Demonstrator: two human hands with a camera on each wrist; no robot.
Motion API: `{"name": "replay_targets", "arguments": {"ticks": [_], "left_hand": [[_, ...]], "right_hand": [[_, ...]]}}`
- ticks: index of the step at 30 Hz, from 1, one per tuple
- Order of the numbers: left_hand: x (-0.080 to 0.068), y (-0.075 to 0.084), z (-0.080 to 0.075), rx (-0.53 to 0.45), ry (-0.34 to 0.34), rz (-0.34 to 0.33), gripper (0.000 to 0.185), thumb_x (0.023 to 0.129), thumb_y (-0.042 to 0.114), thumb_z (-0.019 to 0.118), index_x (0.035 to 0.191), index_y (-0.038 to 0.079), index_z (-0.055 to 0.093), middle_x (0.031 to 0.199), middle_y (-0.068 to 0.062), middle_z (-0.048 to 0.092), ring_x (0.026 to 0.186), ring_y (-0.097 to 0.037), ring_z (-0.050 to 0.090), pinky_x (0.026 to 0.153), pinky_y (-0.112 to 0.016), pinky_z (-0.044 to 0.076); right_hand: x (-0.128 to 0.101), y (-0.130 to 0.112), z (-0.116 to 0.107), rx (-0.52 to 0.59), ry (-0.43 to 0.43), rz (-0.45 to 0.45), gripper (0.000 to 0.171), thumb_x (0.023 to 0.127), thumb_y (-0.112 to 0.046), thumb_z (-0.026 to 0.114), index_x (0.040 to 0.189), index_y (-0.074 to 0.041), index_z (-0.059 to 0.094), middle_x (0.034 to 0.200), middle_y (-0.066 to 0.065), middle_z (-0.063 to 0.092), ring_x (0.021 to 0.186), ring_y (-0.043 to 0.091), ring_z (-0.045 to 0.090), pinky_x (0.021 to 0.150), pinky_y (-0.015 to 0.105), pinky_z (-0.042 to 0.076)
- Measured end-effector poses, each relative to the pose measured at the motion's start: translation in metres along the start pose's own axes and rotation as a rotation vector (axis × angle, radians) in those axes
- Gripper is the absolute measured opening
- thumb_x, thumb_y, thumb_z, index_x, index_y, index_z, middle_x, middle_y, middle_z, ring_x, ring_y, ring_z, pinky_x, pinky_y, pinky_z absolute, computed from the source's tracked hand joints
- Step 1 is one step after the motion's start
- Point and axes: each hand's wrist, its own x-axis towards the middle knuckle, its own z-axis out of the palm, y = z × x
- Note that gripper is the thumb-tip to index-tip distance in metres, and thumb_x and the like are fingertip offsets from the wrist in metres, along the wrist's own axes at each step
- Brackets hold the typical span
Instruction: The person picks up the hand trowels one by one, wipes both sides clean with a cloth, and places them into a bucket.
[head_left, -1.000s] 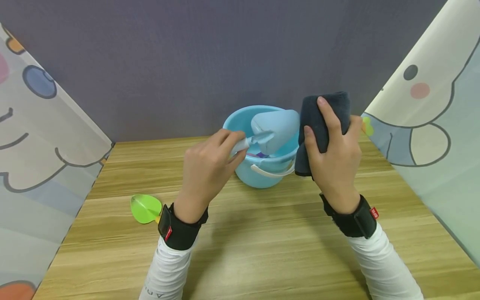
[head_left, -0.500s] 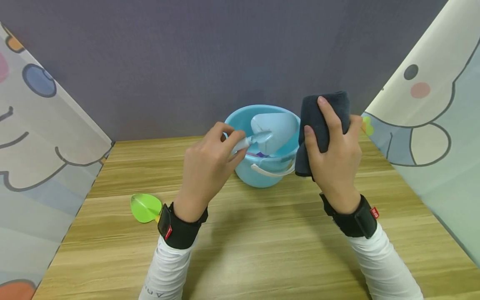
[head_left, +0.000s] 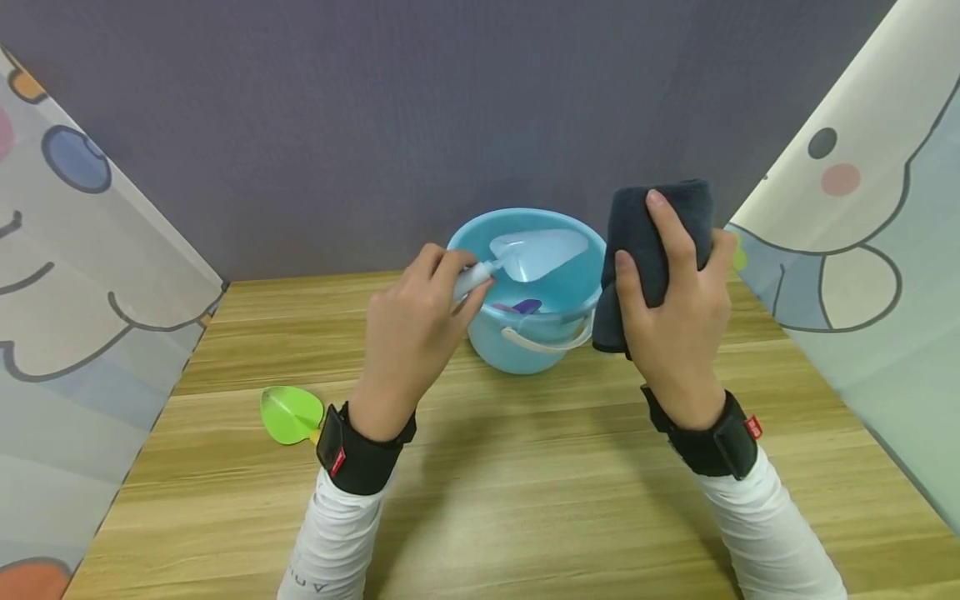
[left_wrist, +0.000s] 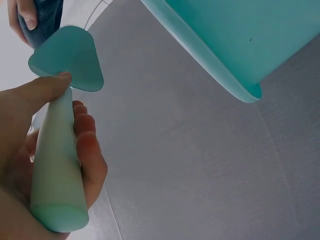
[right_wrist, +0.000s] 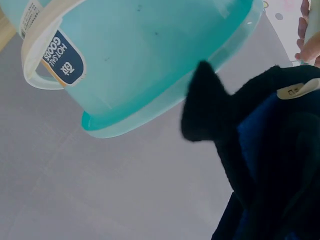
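Observation:
In the head view my left hand (head_left: 415,333) grips the handle of a light blue toy shovel (head_left: 538,252), whose blade is over the mouth of a light blue bucket (head_left: 517,350). The left wrist view shows the fingers curled round the pale handle (left_wrist: 59,155), the thumb near the base of the blade (left_wrist: 70,57). To the bucket's right, my right hand (head_left: 675,317) holds a folded dark grey-blue cloth (head_left: 637,237), fingers spread over it. From the right wrist, the cloth (right_wrist: 280,160) hangs beside the bucket (right_wrist: 135,65), a pale label on its edge.
A green toy shovel (head_left: 291,415) with a yellow handle lies on the wooden table (head_left: 510,500), left of my left wrist. Purple and pink pieces (head_left: 527,307) lie inside the bucket. Its white handle (head_left: 546,346) hangs at the front. A grey panel (head_left: 337,142) stands behind.
The blue shovel has turned in my left hand, so its blade now lies at a different angle over the bucket. My right hand and the cloth have shifted slightly right.

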Motion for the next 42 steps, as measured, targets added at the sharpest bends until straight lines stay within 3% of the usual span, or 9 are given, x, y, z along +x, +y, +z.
{"name": "replay_targets", "arguments": {"ticks": [5,11,16,22,26,34,42], "left_hand": [[-0.002,0.001,0.0,-0.025,-0.042,-0.042,0.027,0.094,0.029,0.074,0.106,0.005,0.069,0.086,-0.008,0.07,0.062,-0.019,0.066,0.045,-0.033,0.047],[-0.003,0.004,0.003,-0.057,-0.11,-0.064,0.026,0.098,0.031,0.068,0.109,0.008,0.067,0.077,-0.003,0.071,0.054,-0.015,0.059,0.041,-0.029,0.036],[-0.003,0.008,0.004,-0.128,-0.13,-0.073,0.025,0.098,0.03,0.069,0.108,0.007,0.066,0.075,-0.004,0.072,0.051,-0.014,0.056,0.043,-0.03,0.037],[-0.002,0.012,0.003,-0.202,-0.159,-0.083,0.025,0.097,0.028,0.069,0.109,0.007,0.065,0.077,-0.004,0.074,0.053,-0.014,0.059,0.047,-0.031,0.043],[-0.003,0.015,0.002,-0.223,-0.158,-0.041,0.022,0.097,0.024,0.069,0.109,0.006,0.065,0.08,-0.004,0.074,0.053,-0.014,0.058,0.047,-0.031,0.044],[-0.004,0.018,0.002,-0.165,-0.135,0.089,0.02,0.093,0.018,0.072,0.106,0.004,0.064,0.071,-0.002,0.067,0.048,-0.012,0.049,0.042,-0.027,0.038],[-0.004,0.023,0.002,-0.11,-0.155,0.117,0.019,0.093,0.017,0.072,0.106,0.005,0.064,0.077,-0.002,0.07,0.05,-0.014,0.054,0.041,-0.028,0.038]], "right_hand": [[-0.002,-0.004,-0.001,0.031,0.033,0.001,0.049,0.098,-0.044,0.059,0.144,-0.03,0.052,0.123,0.034,0.046,0.096,0.041,0.056,0.073,0.057,0.048],[-0.008,-0.009,0.002,0.068,0.069,-0.042,0.05,0.097,-0.053,0.058,0.141,-0.03,0.054,0.122,0.033,0.048,0.1,0.041,0.056,0.075,0.057,0.049],[-0.017,-0.018,0.008,0.092,0.051,-0.16,0.047,0.098,-0.055,0.057,0.138,-0.03,0.058,0.117,0.034,0.051,0.096,0.044,0.059,0.072,0.061,0.052],[-0.028,-0.024,0.017,0.042,-0.068,-0.338,0.04,0.102,-0.045,0.054,0.139,-0.029,0.057,0.11,0.032,0.051,0.083,0.04,0.056,0.063,0.056,0.051],[-0.031,-0.024,0.021,-0.005,-0.098,-0.396,0.039,0.104,-0.041,0.053,0.14,-0.028,0.056,0.109,0.031,0.051,0.08,0.04,0.056,0.063,0.053,0.051],[-0.032,-0.023,0.025,-0.042,-0.074,-0.402,0.04,0.103,-0.041,0.055,0.141,-0.028,0.057,0.108,0.032,0.053,0.079,0.041,0.056,0.063,0.054,0.051],[-0.033,-0.022,0.026,-0.073,-0.07,-0.377,0.041,0.103,-0.041,0.056,0.142,-0.029,0.056,0.107,0.034,0.053,0.078,0.041,0.055,0.061,0.054,0.05]]}}
